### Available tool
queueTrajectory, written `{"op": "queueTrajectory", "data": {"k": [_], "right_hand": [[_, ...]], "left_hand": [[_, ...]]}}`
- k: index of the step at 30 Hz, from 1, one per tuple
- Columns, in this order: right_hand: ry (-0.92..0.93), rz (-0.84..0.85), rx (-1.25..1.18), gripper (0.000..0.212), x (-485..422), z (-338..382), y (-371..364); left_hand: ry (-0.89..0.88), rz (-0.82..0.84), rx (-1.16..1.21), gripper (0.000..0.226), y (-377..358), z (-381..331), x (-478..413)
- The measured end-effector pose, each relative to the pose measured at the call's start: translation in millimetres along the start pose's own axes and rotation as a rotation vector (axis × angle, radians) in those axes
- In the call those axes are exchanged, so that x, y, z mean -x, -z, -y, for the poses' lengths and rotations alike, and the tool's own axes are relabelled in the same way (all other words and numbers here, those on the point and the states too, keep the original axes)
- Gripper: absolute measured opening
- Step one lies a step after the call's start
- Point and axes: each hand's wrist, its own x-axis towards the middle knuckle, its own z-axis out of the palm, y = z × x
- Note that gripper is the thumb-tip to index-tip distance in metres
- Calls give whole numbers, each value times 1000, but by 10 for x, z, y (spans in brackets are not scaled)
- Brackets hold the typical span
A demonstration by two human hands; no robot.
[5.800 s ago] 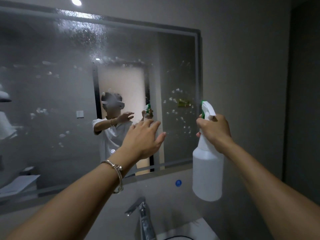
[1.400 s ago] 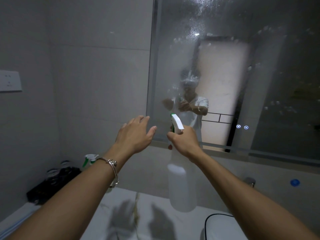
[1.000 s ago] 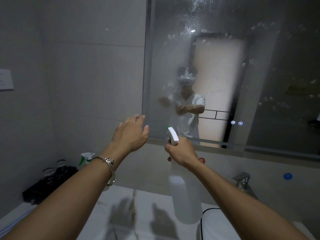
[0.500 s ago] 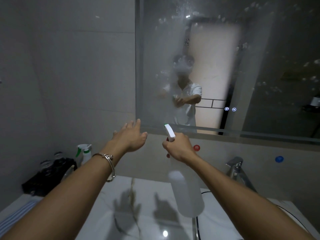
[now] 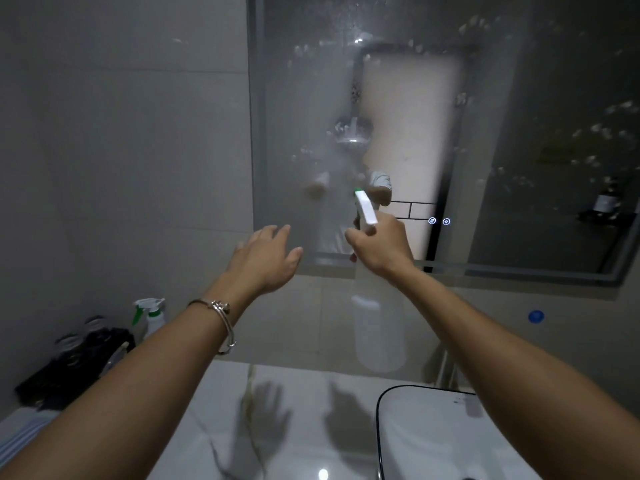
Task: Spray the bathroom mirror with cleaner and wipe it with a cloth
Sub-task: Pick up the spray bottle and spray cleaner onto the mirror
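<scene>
Head: spray bottle (image 5: 379, 336) in right hand (image 5: 382, 252)

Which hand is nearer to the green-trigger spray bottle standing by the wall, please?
Left. The left hand hovers above-right of the green-trigger spray bottle; the right hand, farther right, grips a white sprayer.

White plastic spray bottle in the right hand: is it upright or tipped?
Roughly upright. The right hand grips the white plastic spray bottle at its neck; the trigger head sits on top, the body hangs below.
</scene>
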Motion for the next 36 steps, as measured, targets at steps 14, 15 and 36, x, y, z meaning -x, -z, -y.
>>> {"op": "queueTrajectory", "data": {"k": [14, 15, 36], "right_hand": [[-126, 117, 20, 12, 233, -329, 133], [-135, 140, 36, 8, 278, -364, 124], [-162, -16, 124, 12, 308, -748, 630]], "left_hand": [[-69, 23, 6, 60, -27, -438, -16], [-75, 36, 13, 60, -50, -457, -2], [-191, 66, 54, 57, -160, -1036, -31]]}}
